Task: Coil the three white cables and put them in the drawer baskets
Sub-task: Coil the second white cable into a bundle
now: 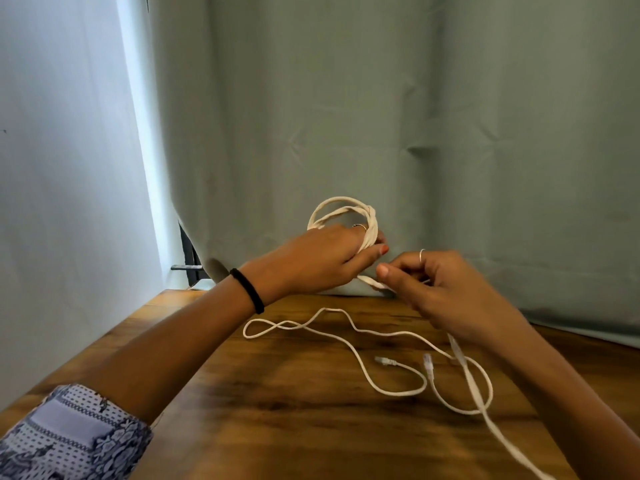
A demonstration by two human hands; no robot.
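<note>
Coiling first cable (341,216): left hand (325,258) gripping loops, right hand (440,289) pinching tail, next wrap needing slack above desk (277,410) rear edge.

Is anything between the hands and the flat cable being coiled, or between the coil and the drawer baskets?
Nothing is between them: the left hand already grips the coil, and the right hand pinches its loose tail. No drawer or basket is in view, so that path cannot be judged.
</note>
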